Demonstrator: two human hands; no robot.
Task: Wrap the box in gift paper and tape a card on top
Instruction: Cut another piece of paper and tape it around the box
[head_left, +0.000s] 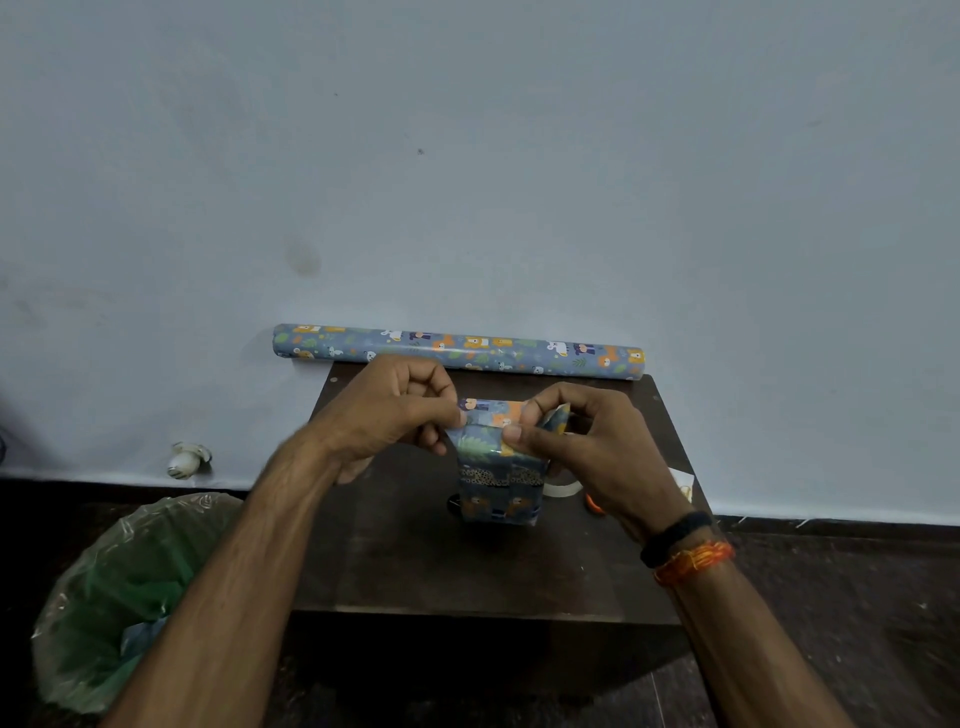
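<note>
A small box (498, 486) covered in blue animal-print gift paper stands upright on the dark wooden table (467, 571). My left hand (395, 415) pinches the paper at the box's upper left corner. My right hand (587, 441) pinches a folded paper flap at the upper right, thumb pressed on the top edge. A roll of clear tape (563, 488) lies just right of the box, partly hidden by my right hand. A white card (683, 483) peeks out at the table's right edge behind my right wrist.
The gift paper roll (457, 352) lies along the table's back edge against the wall. Something orange (594, 505) shows under my right wrist. A bin lined with a green bag (119, 597) stands on the floor to the left. A small white object (187, 460) lies by the wall.
</note>
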